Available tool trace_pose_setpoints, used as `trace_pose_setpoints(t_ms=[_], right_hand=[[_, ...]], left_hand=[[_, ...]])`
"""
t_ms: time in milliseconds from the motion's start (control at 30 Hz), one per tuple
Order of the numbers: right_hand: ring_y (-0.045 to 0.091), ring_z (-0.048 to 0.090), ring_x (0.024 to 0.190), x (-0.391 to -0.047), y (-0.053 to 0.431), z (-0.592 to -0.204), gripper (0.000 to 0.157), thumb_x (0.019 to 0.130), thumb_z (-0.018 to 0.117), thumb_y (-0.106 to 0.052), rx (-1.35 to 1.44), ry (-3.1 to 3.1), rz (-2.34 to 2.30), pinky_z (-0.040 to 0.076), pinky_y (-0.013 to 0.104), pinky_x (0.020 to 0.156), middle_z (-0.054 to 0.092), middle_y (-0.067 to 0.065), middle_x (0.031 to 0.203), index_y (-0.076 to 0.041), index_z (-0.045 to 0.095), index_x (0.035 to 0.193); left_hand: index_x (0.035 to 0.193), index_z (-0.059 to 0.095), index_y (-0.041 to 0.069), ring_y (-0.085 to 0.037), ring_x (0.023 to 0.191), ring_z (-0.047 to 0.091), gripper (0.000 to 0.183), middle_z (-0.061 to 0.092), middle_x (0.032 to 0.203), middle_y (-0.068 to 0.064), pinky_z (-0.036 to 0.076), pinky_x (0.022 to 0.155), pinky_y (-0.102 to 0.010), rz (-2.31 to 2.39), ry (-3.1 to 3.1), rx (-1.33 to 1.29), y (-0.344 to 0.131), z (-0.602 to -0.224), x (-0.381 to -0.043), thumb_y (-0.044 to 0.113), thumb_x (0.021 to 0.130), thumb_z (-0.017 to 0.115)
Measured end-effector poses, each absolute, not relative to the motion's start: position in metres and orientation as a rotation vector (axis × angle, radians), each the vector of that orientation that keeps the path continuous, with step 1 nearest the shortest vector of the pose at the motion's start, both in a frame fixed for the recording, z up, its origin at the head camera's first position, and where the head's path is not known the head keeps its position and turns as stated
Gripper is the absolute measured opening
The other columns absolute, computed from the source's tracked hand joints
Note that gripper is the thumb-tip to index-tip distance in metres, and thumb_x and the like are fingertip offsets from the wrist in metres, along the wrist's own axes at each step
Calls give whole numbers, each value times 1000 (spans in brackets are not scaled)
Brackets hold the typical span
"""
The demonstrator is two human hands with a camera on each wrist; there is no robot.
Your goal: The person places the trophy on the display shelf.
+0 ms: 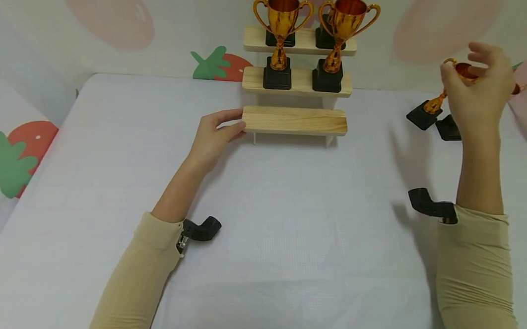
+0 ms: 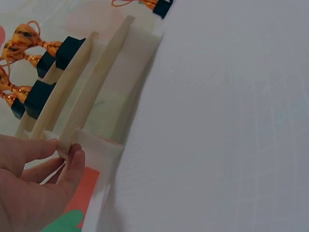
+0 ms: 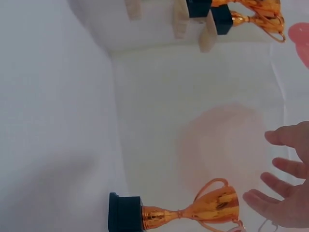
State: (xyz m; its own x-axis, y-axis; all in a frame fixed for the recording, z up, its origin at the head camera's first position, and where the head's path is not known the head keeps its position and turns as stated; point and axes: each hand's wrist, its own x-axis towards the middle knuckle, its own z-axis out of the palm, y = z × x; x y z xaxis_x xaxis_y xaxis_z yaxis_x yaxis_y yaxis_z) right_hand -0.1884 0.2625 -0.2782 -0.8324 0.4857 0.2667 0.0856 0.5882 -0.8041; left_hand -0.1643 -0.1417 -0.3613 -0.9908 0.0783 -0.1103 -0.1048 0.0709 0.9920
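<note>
At the lowest wooden step of a tiered stand, my left hand grips the left end between thumb and fingers. That pinch also shows in the left wrist view, where the hand holds the board's tip. Far to the right, my right hand hovers over two gold trophy cups with black bases. The nearer trophy is partly hidden by it; of the other, mostly the base shows. In the right wrist view the spread fingers are just above that trophy's cup, apparently apart from it.
Two trophies stand on the middle step, and two more on the upper step. A white cloth covers the table. Behind it is a wall covering with strawberry and flower prints.
</note>
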Motion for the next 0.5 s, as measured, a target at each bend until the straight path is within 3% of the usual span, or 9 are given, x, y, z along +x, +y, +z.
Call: trace_pose_setpoints(t_ms=[200,267,433,500], right_hand=[[5,50,133,-187,270,-278,53,103,68,-29,-522,-2382,1131,47,16,111,45,-2,154,-24,50,154],[5,48,134,-186,272,-279,54,103,68,-30,-524,-2392,1103,37,15,118,44,-2,155,-24,50,154],[1,43,132,-186,278,-281,54,104,66,-33,-556,-2418,1077,38,15,116,40,-5,155,-27,48,155],[-2,40,127,-187,280,-282,54,104,65,-34,-574,-2429,1076,47,13,103,39,-7,154,-28,47,155]], left_hand=[[147,54,-11,-11,100,65,42,53,152,-24,59,105,-30,2053,2198,-22,-142,-360,-164,-2,106,57],[147,53,-11,-11,101,65,42,52,152,-24,59,106,-30,2051,2198,-22,-142,-360,-164,-3,106,57],[147,53,-11,-13,104,64,42,52,153,-24,58,107,-31,2052,2194,-26,-142,-361,-164,-3,107,57],[147,54,-11,-14,105,64,42,52,152,-23,58,107,-31,2050,2198,-26,-142,-361,-164,-2,107,57]])
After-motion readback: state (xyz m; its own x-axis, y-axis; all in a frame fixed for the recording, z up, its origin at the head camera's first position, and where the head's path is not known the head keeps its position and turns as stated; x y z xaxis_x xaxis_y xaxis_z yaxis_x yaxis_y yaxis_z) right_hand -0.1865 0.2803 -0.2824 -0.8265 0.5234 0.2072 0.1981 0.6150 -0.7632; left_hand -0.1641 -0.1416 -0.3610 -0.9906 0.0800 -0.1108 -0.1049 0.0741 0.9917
